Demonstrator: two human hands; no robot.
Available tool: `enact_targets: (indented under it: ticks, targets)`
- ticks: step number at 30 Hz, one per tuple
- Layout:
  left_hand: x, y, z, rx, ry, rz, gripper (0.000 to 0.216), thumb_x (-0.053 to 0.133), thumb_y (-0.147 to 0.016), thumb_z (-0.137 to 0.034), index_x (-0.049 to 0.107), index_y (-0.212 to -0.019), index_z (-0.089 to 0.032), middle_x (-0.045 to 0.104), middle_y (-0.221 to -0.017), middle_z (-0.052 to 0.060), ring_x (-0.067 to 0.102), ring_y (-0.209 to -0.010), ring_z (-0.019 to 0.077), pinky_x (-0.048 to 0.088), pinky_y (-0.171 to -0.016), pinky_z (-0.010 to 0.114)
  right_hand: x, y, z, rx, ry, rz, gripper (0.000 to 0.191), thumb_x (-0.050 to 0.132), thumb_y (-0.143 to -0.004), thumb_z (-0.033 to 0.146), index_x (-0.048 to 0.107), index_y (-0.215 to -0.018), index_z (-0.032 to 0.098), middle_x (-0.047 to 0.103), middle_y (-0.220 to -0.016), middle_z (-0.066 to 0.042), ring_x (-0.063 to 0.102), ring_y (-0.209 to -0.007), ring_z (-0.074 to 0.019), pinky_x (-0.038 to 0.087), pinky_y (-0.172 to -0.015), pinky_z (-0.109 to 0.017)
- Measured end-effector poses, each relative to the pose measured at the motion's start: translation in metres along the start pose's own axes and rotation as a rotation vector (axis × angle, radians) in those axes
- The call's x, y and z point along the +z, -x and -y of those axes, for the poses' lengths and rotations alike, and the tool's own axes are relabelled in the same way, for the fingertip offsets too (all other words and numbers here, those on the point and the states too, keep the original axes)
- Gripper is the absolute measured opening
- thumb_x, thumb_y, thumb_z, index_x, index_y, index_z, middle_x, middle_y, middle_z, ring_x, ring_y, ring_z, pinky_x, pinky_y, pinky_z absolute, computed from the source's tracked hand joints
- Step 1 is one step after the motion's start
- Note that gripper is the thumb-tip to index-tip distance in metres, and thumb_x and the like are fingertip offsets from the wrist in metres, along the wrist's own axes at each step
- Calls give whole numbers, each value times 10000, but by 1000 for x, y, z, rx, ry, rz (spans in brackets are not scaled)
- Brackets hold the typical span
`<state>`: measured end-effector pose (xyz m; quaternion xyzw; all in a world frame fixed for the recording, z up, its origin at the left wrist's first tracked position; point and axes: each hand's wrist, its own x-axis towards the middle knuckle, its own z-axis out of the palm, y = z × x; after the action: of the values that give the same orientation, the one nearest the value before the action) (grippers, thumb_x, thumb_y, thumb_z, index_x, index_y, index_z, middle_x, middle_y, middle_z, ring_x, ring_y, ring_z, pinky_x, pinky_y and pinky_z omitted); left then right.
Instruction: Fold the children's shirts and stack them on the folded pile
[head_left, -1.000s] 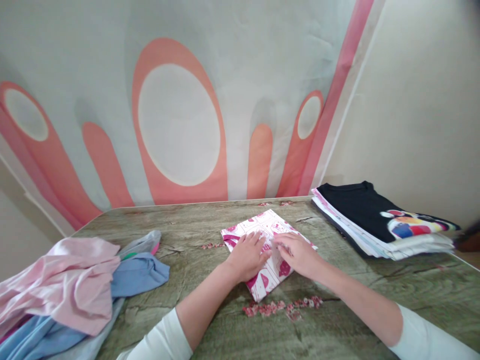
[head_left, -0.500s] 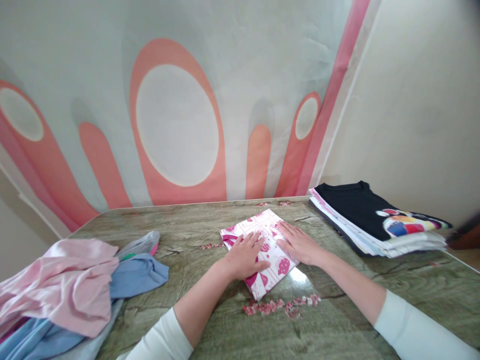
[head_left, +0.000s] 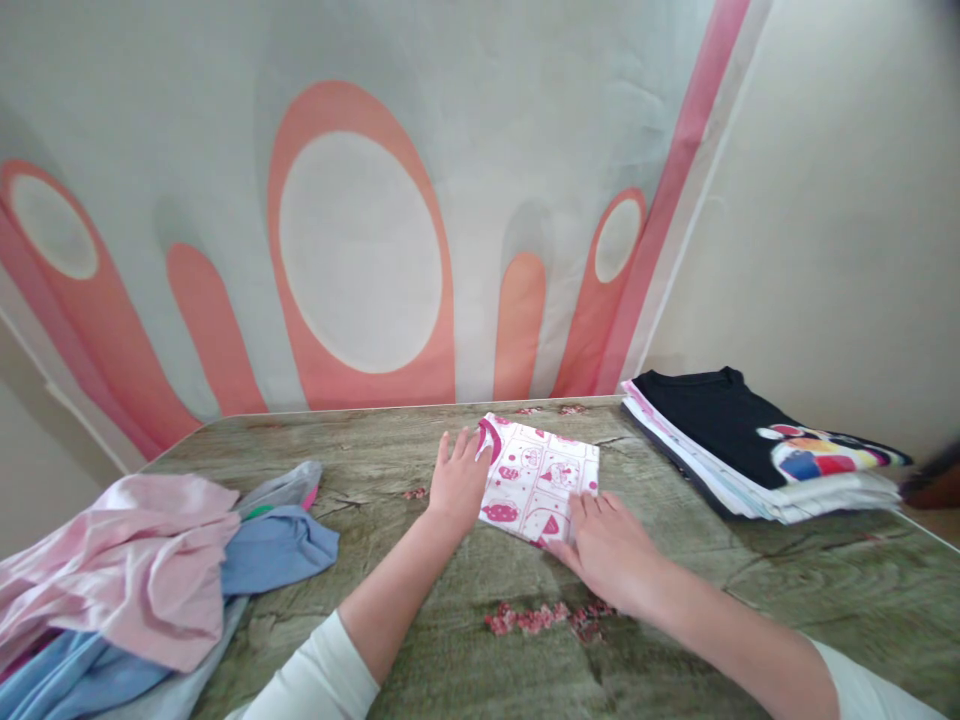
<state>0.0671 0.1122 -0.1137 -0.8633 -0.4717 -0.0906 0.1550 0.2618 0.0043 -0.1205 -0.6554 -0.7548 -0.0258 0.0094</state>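
Where the brownish-green wood-grain table (head_left: pixel 420 645) ends: one matte grey-white sheet backdrop (head_left: pixel 570 100) with five coral arches; three bear pale ovals, two are plain.
Table: one, smooth-topped, with a straight far edge and a rounded far-left corner.
Rumpled cloth heap (head_left: pixel 142 540): one, at the left, soft and creased; pale pink fabric lies over blue and grey fabric.
Layered stack of flat-folded garments (head_left: pixel 825 497): one, at the right, topped by a black round-necked T-shirt (head_left: pixel 697 415) with a multicoloured print; layers too close to count.
White folded cloth garment (head_left: pixel 536 480): one, mid-table between heap and stack, flat, near-rectangular, with magenta sweet-and-fruit drawings; its magenta neckline is at the upper left.
Left hand (head_left: pixel 457 490): fingers spread, touching the garment's left edge beside the neckline.
Right hand (head_left: pixel 611 548): over the near right corner, thumb apart from fingers; cannot tell whether it pinches cloth.
Pinkish-red blossom sprays (head_left: pixel 527 618): four visible, printed on the table.
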Motion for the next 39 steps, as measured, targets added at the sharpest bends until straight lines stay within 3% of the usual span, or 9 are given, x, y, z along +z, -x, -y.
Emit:
enact_targets:
  ticks: [6,8,10,15,19,24,29,33,39]
  targets:
    - [3,2,-9,-33,124,75,317,332,-895,-197,557,-1117,-185,494,-1269,98,420,-1186,237,290,-996,421,-35,10,14,-295,-248,45,479,264,-933,386,673,-775,190,687,-777,-71,614,-781,-203,381,-807,-347]
    - [8,4,-15,-56,177,149,395,274,-927,-352,522,-1176,-173,475,-1289,115,408,-1198,258,317,-971,437,-31,-4,1,-259,-292,-70,436,267,-941,346,666,-853,196,687,-866,-59,603,-850,-186,369,-849,-341]
    - [15,8,-20,-66,203,193,535,244,-909,-497,436,-1275,-157,389,-1366,133,317,-1265,295,287,-984,481,-16,-20,-15,-221,-314,-180,386,303,-931,363,603,-1087,177,616,-1131,-80,525,-1062,-193,334,-933,-344]
    - [29,10,-21,-23,220,177,649,190,-881,-593,309,-1365,-176,228,-1458,111,140,-1341,305,154,-1037,526,24,-41,-40,-270,-278,-10,589,229,-911,514,275,-1399,187,258,-1458,-62,186,-1339,-211,180,-1070,-417]
    - [30,3,-8,76,238,159,616,172,-893,-578,303,-1366,-207,238,-1458,83,141,-1345,274,142,-1053,487,36,-40,-42,-263,-255,53,624,157,-902,555,168,-1428,220,159,-1485,-31,103,-1358,-214,112,-1092,-436]
    - [21,0,0,148,236,138,551,181,-917,-516,313,-1361,-218,269,-1447,68,188,-1336,235,145,-1066,452,35,-32,-29,-211,-213,1,629,132,-907,542,193,-1424,190,186,-1478,-56,106,-1357,-216,85,-1096,-453]
    - [5,11,-28,-5,181,120,528,218,-922,-440,357,-1338,-146,312,-1421,116,225,-1321,250,144,-1066,476,27,-24,-15,-298,-221,-17,657,182,-903,547,228,-1415,136,193,-1473,-89,123,-1355,-214,95,-1110,-412]
    - [7,24,-53,-43,228,152,570,185,-906,-517,317,-1366,-208,238,-1457,91,194,-1326,303,182,-1027,548,24,-20,-12,-329,-258,18,731,239,-878,584,195,-1419,94,153,-1477,-124,119,-1354,-237,141,-1107,-402]
    - [17,29,-52,5,235,142,588,163,-895,-557,261,-1391,-257,184,-1476,66,108,-1346,316,148,-1030,566,24,-11,-8,-309,-290,34,772,235,-868,605,190,-1415,62,137,-1473,-154,102,-1352,-273,141,-1103,-436]
